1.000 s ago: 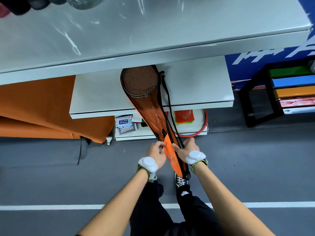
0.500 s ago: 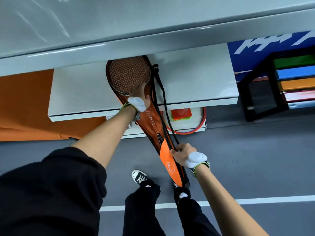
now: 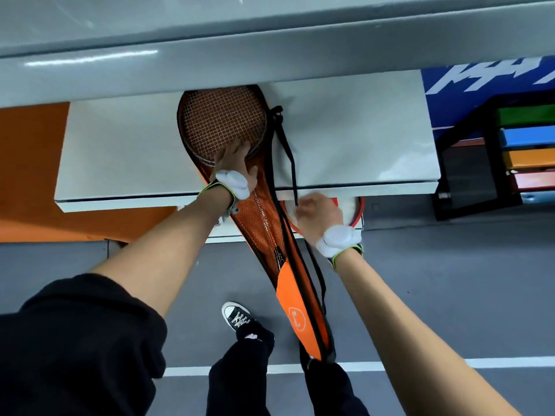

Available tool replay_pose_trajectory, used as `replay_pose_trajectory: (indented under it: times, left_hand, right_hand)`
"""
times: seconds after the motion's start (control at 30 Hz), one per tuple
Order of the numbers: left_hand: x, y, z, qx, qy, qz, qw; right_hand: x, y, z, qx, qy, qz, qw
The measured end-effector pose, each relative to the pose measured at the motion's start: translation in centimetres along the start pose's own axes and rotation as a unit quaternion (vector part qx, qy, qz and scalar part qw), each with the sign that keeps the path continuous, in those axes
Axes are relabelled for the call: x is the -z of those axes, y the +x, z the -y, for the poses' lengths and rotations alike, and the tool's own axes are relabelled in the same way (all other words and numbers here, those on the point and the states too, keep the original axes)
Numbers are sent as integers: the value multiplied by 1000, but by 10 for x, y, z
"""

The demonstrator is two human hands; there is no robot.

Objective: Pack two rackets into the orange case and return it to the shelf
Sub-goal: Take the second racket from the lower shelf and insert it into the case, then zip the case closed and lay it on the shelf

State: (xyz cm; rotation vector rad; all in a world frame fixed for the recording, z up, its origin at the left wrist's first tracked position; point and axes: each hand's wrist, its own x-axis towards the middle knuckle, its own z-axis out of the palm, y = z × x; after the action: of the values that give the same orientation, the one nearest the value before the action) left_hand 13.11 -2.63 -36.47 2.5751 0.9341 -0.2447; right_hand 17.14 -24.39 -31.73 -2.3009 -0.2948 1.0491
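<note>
The orange case (image 3: 295, 316) lies slantwise with its wide head end up on the middle white shelf (image 3: 120, 151) and its narrow handle end hanging off the shelf's front edge, down over the grey floor (image 3: 450, 280) toward the person's legs. Above it the top shelf (image 3: 210, 64) juts out and hides the very tip of the case. The head end is open, and the strung racket heads (image 3: 222, 121) show inside it, stacked one on the other; through the mesh lower down thin shafts run toward the solid orange flap with its round white mark. To the right stands a black rack (image 3: 492, 151) of coloured drawers, and behind it a blue banner (image 3: 480, 82); to the left an orange mat (image 3: 30, 163) fills the space beside the shelves. A red hoop (image 3: 357, 211) lies on the lowest shelf, partly behind the right hand. The left hand (image 3: 235, 163) rests flat on the lower rim of the racket heads where they meet the case, fingers spread and pressing, not closed round anything. The right hand (image 3: 318, 217) is held just off the shelf's front edge beside the case, its fingers pinched shut on the black strap (image 3: 286, 145), which runs taut up from the hand to the case's right edge near the head. Each wrist carries a white sensor band. A black-and-white sneaker (image 3: 235, 315) stands on the floor below, near a white floor line (image 3: 495, 362).
</note>
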Motion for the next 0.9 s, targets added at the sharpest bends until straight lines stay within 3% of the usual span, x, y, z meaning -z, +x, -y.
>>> replay_pose_trajectory:
  times: [0.07,0.17,0.33,0.5,0.63,0.8,0.9]
  left_hand:
    - [-1,2,3,-5,-2,0,1000]
    - [0,4,8,-14,-11,-3,1000]
    - [-4,9,17,-26,-24,-8,999]
    - [-8,12,21,-17,-34,-3,999]
    - [-11,13,24,-15,-30,-2,999]
    - [-12,10,23,-4,-36,-17,999]
    - [-8,10,20,-6,-31,-14,999]
  right_hand:
    - [0,15,23,33,49,-38,998]
    - [-4,38,48,73,58,-32,995]
    - [-21,86,70,130,-56,-71,987]
    - [-5,126,72,122,-165,-128,970]
    - [8,141,76,142,-178,-140,964]
    - [13,146,93,227,-185,-132,947]
    - [14,158,108,217,-206,-107,948]
